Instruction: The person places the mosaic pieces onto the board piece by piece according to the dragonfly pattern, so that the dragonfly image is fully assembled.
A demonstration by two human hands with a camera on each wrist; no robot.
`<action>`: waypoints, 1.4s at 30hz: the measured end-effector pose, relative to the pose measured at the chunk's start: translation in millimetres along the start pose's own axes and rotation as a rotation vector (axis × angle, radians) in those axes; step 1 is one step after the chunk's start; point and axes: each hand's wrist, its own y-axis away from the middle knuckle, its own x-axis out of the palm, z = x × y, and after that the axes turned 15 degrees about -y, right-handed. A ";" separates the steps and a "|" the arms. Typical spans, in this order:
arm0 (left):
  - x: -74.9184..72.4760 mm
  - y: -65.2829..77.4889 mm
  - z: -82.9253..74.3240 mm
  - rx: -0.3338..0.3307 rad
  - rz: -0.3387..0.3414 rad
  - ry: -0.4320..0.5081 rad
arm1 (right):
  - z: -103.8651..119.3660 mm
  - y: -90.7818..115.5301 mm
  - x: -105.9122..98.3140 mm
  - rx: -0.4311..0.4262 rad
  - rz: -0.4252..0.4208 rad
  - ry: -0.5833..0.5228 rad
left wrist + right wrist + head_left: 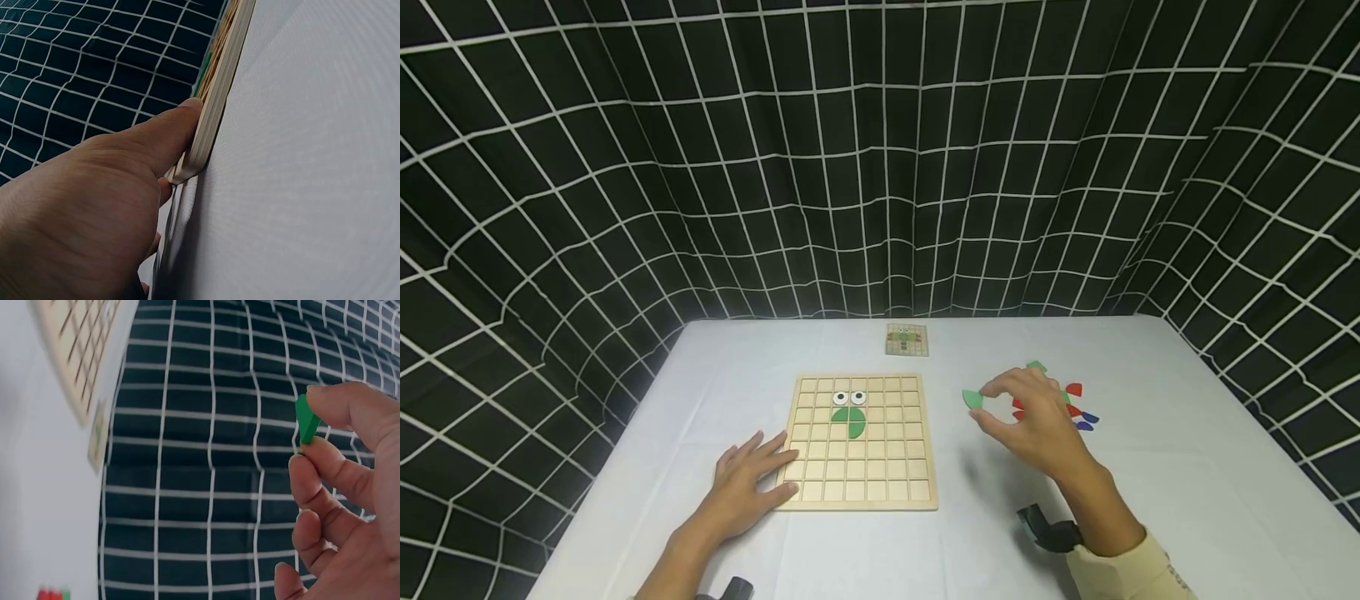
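Observation:
My right hand (1036,419) pinches a green quarter-circle piece (973,399) between thumb and forefinger, held up off the table to the right of the board. In the right wrist view that green piece (306,419) shows edge-on at the fingertips. The wooden grid board (890,504) lies flat in front of me. On it sit two round eye pieces (841,398) side by side, with several green quarter pieces (857,429) right below them. My left hand (745,487) rests on the board's left edge with fingers spread; in the left wrist view its thumb (178,122) touches the rim.
A small pattern card (907,339) lies behind the board near the table's far edge. Loose red pieces (1074,389), blue pieces (1090,417) and green pieces (1037,365) are scattered beyond and beside my right hand. A black curtain with white grid lines (880,167) surrounds the white table.

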 end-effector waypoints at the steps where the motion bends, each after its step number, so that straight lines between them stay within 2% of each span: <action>1: -0.1 0.0 0.0 0.001 -0.001 -0.001 | 2.7 -1.4 4.1 0.003 0.008 -0.005; 8: -1.8 0.1 -1.5 0.014 -0.008 0.008 | 18.5 -9.7 32.5 -0.040 0.058 -0.034; 20: -3.2 0.2 -1.1 0.014 -0.006 -0.002 | 29.3 -26.9 89.6 -0.016 0.123 -0.132; 25: -3.2 0.3 -0.8 0.012 -0.007 -0.003 | 27.2 -30.3 112.4 0.051 0.142 -0.172; 32: -3.4 -1.0 0.2 0.022 -0.020 -0.016 | 24.4 -31.1 140.5 0.217 0.211 -0.179; 42: -2.5 -0.7 0.1 0.021 -0.012 -0.015 | 17.9 -31.9 171.0 0.314 0.277 -0.174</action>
